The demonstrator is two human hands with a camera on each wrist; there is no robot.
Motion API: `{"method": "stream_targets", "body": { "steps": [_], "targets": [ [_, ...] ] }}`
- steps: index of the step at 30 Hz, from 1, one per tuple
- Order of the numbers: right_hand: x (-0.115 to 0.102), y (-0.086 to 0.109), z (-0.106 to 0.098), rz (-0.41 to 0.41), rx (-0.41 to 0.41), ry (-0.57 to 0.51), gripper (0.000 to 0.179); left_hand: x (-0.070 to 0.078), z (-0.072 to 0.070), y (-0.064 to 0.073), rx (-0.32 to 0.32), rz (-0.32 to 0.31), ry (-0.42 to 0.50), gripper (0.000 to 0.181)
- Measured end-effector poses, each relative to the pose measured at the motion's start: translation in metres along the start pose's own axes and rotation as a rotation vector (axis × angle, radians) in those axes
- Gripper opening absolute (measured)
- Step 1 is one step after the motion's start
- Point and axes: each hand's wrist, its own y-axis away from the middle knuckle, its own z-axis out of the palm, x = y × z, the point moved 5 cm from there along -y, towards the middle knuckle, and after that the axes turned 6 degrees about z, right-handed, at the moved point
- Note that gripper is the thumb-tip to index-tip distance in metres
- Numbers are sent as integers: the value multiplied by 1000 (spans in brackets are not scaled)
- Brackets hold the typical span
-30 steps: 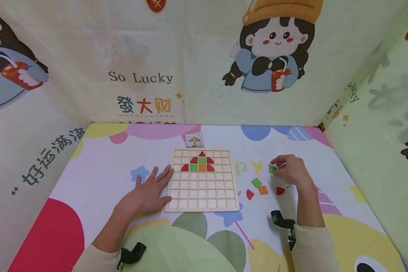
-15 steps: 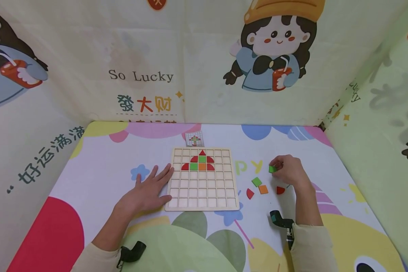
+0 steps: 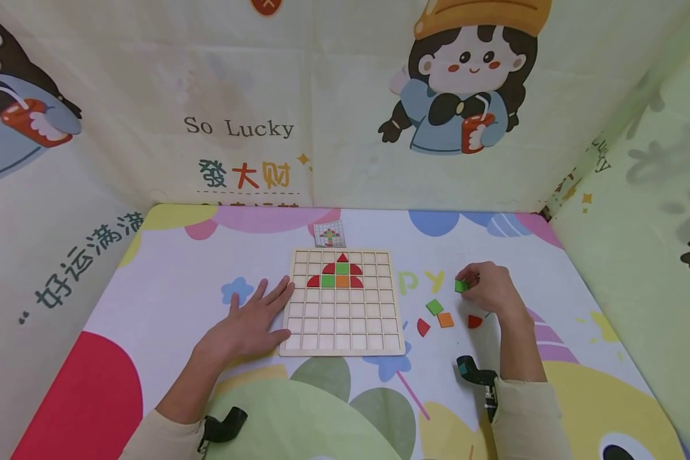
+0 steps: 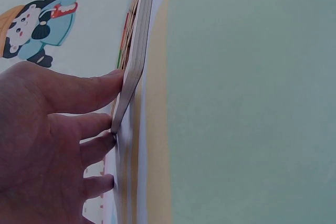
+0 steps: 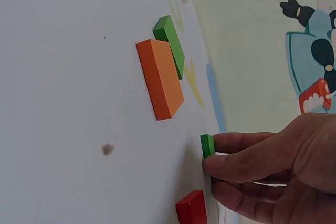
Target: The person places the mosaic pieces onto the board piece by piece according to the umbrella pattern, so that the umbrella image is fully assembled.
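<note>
Thumb and fingertips of the right hand are pinching a green tile, closing down to the tile's own thickness, and that tile is sitting well to the right of the wooden grid board. Whether its lower edge is touching the tablecloth, I'm not able to tell.

Over on the other side, the left hand is gripping nothing: its fingers are spreading wide, thumb and fingertips resting against the board's left edge.

On the board, colour is filling the far rows: a red triangle is leading in the first row; a green square is standing between two red quarter-circles in the second; and in the third, another green square and an orange square are lying side by side, flanked by red.

Between board and right hand, a loose green tile is lying just beside a loose orange tile, with a red wedge near them. A second red wedge is lying by the right wrist. Beyond the board, a small pattern card is showing a coloured figure.
</note>
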Motion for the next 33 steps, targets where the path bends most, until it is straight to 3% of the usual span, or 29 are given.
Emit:
{"method": "stream_targets", "body": {
  "steps": [33],
  "targets": [
    [-2, 1, 0, -7, 11, 15, 33, 1, 1, 0, 3, -2, 1, 86]
  ]
}}
